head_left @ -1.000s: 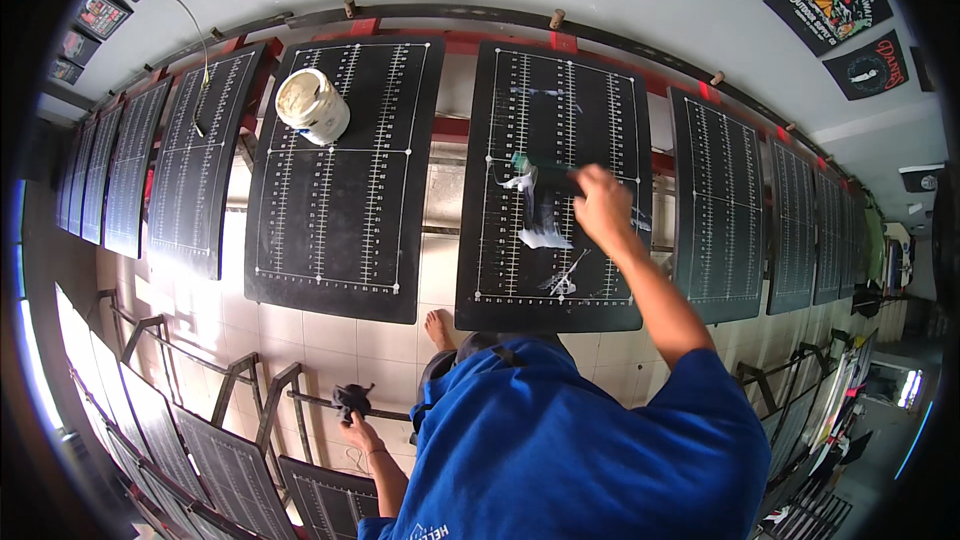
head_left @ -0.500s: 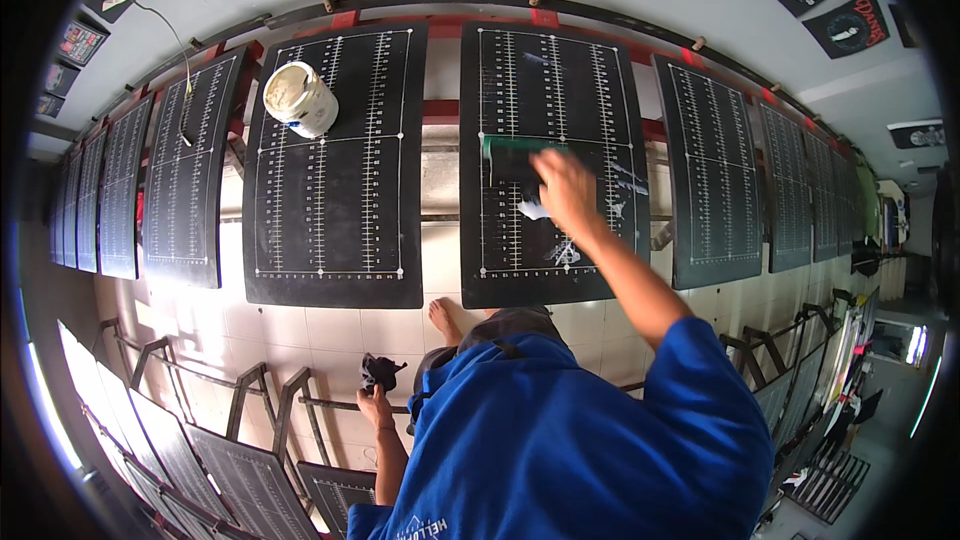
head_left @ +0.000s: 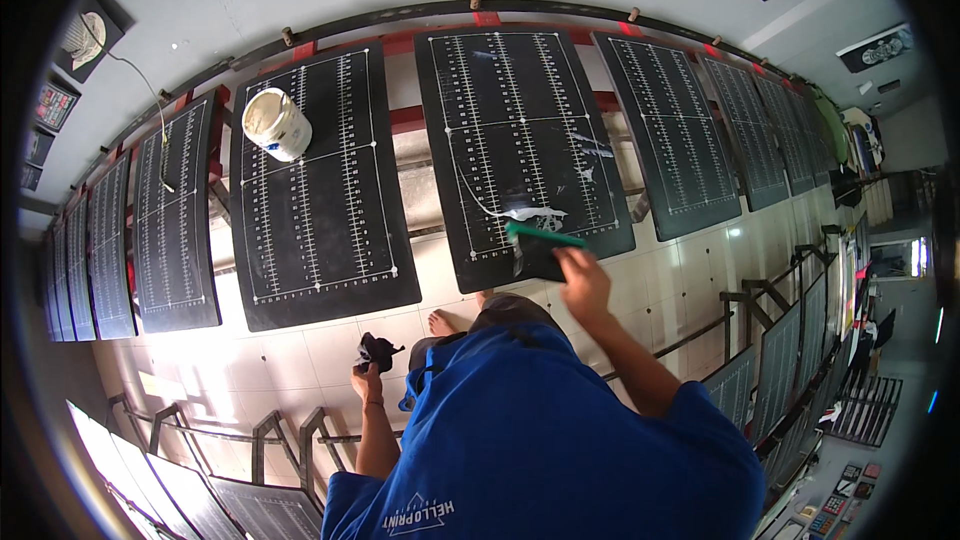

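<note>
R hand (head_left: 583, 278) closed on a green scraper (head_left: 543, 235), blade edge down at near end of the middle black board (head_left: 520, 130), by a white smear (head_left: 530, 213); L hand (head_left: 366, 372) low at the side, gripping a dark rag (head_left: 378, 349) over the tiled floor (head_left: 300, 350); white tub (head_left: 277, 124) stands on the next board (head_left: 310, 200) to the left, well apart from both hands.

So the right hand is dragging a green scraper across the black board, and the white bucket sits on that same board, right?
Not quite. In the head view the white bucket sits on the neighbouring board to the left; the right hand drags the green scraper as you say.
</note>
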`<state>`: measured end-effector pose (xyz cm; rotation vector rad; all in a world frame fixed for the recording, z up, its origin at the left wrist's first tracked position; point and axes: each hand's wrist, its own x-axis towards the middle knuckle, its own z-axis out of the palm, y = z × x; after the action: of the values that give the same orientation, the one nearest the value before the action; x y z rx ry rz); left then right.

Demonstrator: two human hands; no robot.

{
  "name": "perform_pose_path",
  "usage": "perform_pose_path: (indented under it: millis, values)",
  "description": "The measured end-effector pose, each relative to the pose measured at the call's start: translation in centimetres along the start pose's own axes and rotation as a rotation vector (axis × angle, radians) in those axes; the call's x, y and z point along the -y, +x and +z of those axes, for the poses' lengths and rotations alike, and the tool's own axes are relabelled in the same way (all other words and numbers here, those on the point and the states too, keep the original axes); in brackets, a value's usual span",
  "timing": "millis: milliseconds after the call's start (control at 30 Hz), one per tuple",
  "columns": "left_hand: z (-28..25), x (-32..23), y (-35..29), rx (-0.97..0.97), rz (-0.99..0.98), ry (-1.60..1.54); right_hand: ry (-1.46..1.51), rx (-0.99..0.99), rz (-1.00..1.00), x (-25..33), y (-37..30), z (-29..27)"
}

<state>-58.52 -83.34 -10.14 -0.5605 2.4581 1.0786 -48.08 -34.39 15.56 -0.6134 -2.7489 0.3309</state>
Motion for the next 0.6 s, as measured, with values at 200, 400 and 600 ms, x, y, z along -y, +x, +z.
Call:
perform_pose_path:
  millis: [200,400,600]
  values:
    - [-1.3,0.2,-0.7,-0.086,0.006,-0.027,-0.056,-0.095,-0.023,1.3,0.8,3.5]
    - [-1.7,4.3,-4.7,-0.091,-0.253,0.042,-0.032,-0.093,0.006,-3.0,10.9,4.7]
    - [-2.3,-1.2,-7.9,-0.142,-0.191,0.139,-0.099,-0.139,-0.001,-11.2,28.6,7.8]
